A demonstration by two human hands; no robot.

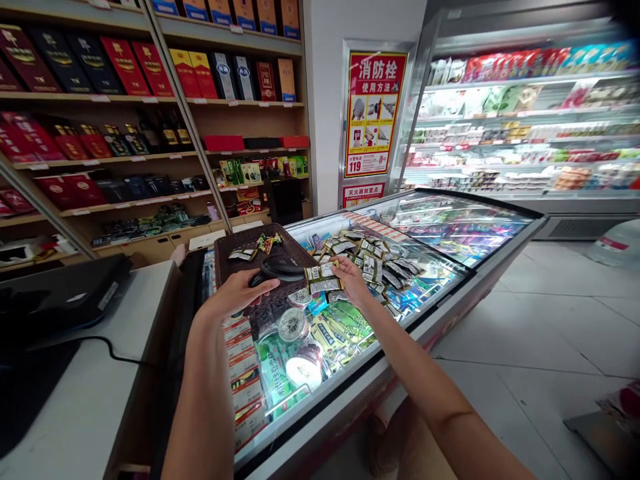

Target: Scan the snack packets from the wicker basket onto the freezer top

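Note:
My left hand (245, 291) is wrapped round a black handheld barcode scanner (283, 268), its head turned to the right. In my right hand (350, 277) is a small snack packet (321, 278), pinched at its right edge, with its printed side facing me. The scanner's head is close beside the packet; whether they touch I cannot tell. A pile of similar packets (373, 263) lies on the freezer's glass top beyond my right hand. Behind the scanner, a dark brown woven tray (223, 257) holds a few packets (243, 255) and a colourful wrapper (269, 243).
Under the glass of the chest freezer (453, 293) are tubs (293, 325) and bagged goods. A counter (135, 333) with black equipment (65, 287) stands at left. Shelves of boxes (200, 73) rise behind; a lit refrigerated display (520, 127) is at the back right.

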